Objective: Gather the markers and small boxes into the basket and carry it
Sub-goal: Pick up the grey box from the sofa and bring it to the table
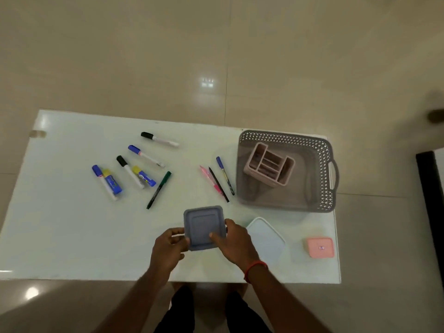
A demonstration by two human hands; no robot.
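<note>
A grey-blue square box [204, 223] sits near the table's front edge, gripped on its left side by my left hand [169, 248] and on its right side by my right hand [236, 241]. To its right lie a white box [268, 239] and a small pink box [320, 247]. The grey perforated basket [326, 164] stands at the right, with a pink divided organiser [269, 165] inside it. Several markers lie scattered left of centre, among them a black-capped one [158, 139] and a green pen [159, 189]. Pink, black and blue pens [217, 182] lie beside the basket.
The white table [72, 236] stands on a glossy beige tiled floor. Two blue glue sticks [111, 182] lie among the markers. A dark piece of furniture [430, 200] stands at the right edge of view.
</note>
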